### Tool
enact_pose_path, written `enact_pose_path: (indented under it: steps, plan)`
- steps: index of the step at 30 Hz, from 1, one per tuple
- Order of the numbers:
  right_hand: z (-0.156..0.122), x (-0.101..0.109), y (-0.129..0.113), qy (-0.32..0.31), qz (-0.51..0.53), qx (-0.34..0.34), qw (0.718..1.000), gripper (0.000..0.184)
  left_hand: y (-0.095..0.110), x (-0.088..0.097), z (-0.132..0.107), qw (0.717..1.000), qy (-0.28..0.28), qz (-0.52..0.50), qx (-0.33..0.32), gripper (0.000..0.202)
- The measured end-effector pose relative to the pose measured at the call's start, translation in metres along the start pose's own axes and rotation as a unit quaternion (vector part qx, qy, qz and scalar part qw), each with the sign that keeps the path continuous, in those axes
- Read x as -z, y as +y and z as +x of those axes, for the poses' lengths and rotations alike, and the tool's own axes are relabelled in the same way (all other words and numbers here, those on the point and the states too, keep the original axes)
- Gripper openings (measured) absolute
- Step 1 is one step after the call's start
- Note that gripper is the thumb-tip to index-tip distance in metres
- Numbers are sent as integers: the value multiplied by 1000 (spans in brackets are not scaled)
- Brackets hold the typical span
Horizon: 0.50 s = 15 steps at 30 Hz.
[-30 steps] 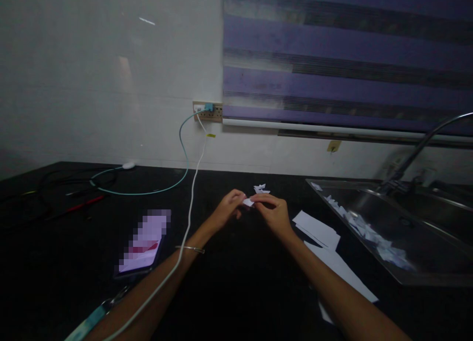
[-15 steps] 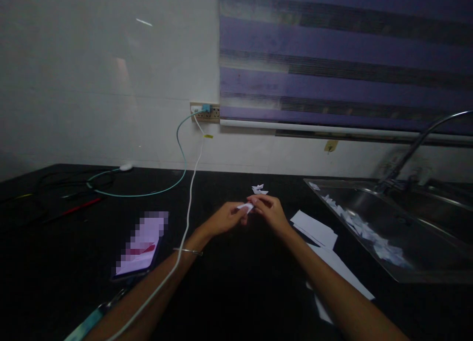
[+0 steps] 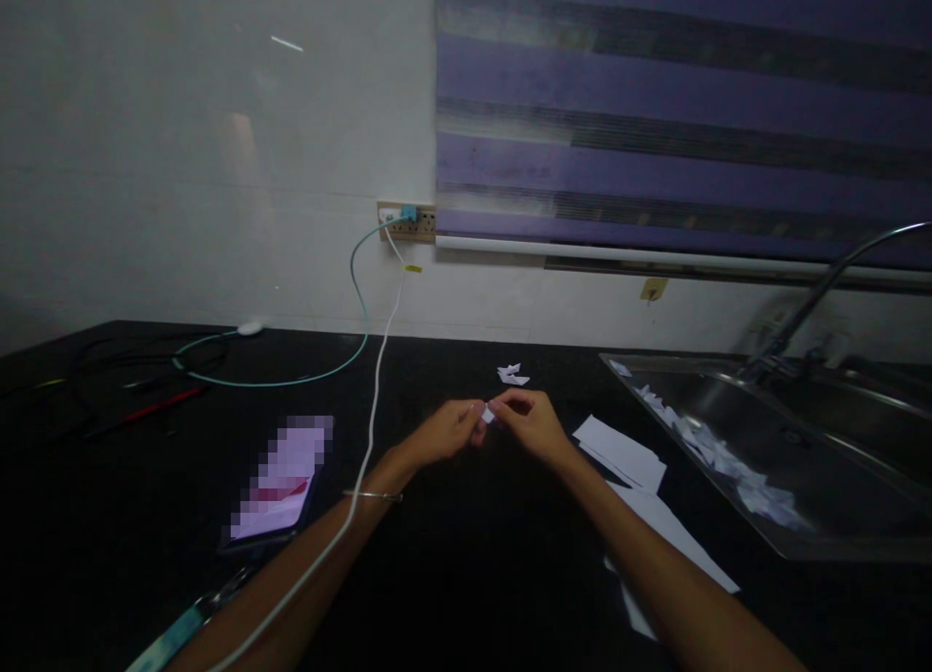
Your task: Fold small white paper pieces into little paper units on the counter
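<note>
Between my two hands is a small folded piece of white paper (image 3: 487, 415), pinched from both sides above the dark counter. My left hand (image 3: 449, 429) grips its left edge with thumb and fingers; a thin bracelet circles that wrist. My right hand (image 3: 530, 420) holds the other edge between thumb and forefinger. Just beyond the hands lie several small folded paper pieces (image 3: 513, 373). To the right of my right forearm are stacked white paper slips (image 3: 618, 451) and larger white sheets (image 3: 674, 531), partly covered by the arm.
Many folded paper pieces (image 3: 720, 458) line the left rim of the metal sink (image 3: 837, 546), under a faucet (image 3: 822, 293). A phone (image 3: 273, 497) lies left. A white cable (image 3: 375, 400) runs from the wall socket (image 3: 415, 223) across my left forearm. A teal cable (image 3: 269, 385) loops behind.
The paper between my fingers has turned and shows a smaller face. My right fingers have shifted from over the paper to its right edge.
</note>
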State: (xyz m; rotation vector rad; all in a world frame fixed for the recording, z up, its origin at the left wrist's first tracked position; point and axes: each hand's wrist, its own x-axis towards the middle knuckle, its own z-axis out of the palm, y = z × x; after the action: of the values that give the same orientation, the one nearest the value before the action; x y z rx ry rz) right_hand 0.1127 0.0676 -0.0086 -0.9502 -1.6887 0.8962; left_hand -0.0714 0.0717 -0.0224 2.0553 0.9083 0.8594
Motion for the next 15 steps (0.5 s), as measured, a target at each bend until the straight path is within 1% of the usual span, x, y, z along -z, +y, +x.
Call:
enact_pose_path:
  steps: [3,5,7,9,12,15]
  plan:
    - [-3,-1,-4,24,-20,15,999,22,2,-1,0,1000,10,-8,1,60]
    - [-4,-3,-6,56,-31,26,998,21,5,-2,2,999,27,-42,11,59]
    - [-6,-6,-5,92,-40,37,994,20,5,-3,4,995,32,-90,39,59]
    - [-7,-10,-3,118,-50,45,991,20,3,-4,8,987,20,-139,74,61]
    - [-8,-14,-1,118,-64,42,990,22,-3,-5,11,978,4,-191,88,62]
    - [-9,-16,0,84,-91,59,991,22,-8,-5,11,973,3,-213,83,61]
